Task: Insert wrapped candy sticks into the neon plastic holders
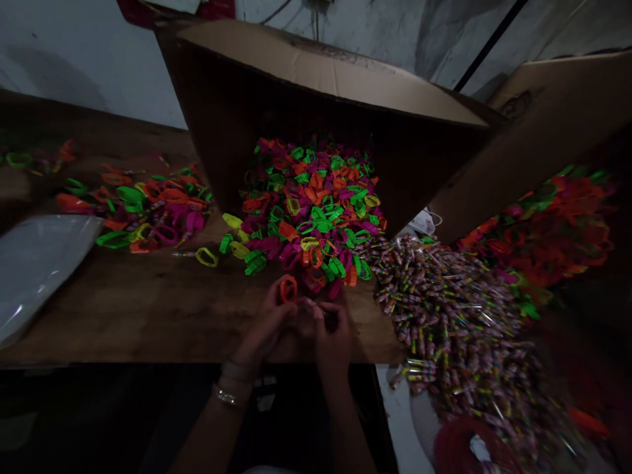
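Note:
My left hand is closed on an orange plastic toy watch, a looped band held upright near the table's front. Beside it, my right hand pinches a small wrapped candy close to the left fingertips; its wrapper is dim and partly covered by the fingers. Just beyond both hands, a heap of toy watches in green, orange, pink and yellow spills from a cardboard box lying on its side. To the right lies a large pile of wrapped candies with pinkish and yellow wrappers.
The cardboard box opens towards me. More watches with candies attached lie left of it, near a shiny plastic bag. Another heap of watches sits far right. A red round container stands at the lower right.

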{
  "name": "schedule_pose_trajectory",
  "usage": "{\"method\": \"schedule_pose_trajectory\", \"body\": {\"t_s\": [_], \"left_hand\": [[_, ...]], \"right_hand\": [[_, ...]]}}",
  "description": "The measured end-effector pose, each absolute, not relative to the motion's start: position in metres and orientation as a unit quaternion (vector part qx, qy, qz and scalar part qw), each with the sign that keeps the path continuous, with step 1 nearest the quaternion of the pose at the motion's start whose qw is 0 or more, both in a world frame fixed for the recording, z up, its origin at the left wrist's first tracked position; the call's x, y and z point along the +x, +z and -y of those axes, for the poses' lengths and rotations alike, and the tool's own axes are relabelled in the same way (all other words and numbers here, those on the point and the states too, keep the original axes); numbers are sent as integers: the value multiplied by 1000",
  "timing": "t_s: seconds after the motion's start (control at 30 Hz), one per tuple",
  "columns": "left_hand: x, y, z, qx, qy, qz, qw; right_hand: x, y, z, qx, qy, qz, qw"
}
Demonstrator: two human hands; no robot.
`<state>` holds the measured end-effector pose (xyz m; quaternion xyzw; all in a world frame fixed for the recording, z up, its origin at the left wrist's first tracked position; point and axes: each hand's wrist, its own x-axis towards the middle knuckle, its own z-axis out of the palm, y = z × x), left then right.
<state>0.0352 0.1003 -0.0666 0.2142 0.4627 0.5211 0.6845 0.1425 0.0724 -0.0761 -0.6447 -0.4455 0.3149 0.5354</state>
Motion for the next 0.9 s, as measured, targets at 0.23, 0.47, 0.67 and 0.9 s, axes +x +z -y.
{"method": "schedule_pose_trajectory", "body": {"t_s": [0.23, 0.47, 0.67, 0.9], "left_hand": [[24, -62, -92, 299, 480, -456, 687], [18, -34, -79, 403, 422, -392, 712], [18, -22, -74, 387, 366, -402, 745], [16, -22, -73, 452, 346, -418, 708]], "right_hand": [[165, -60, -78, -583, 388, 445, 558], [190, -17, -80, -483, 454, 543, 515], [197, -11, -80, -456, 446, 580, 506], [202, -12, -83, -436, 422, 641, 469]]}}
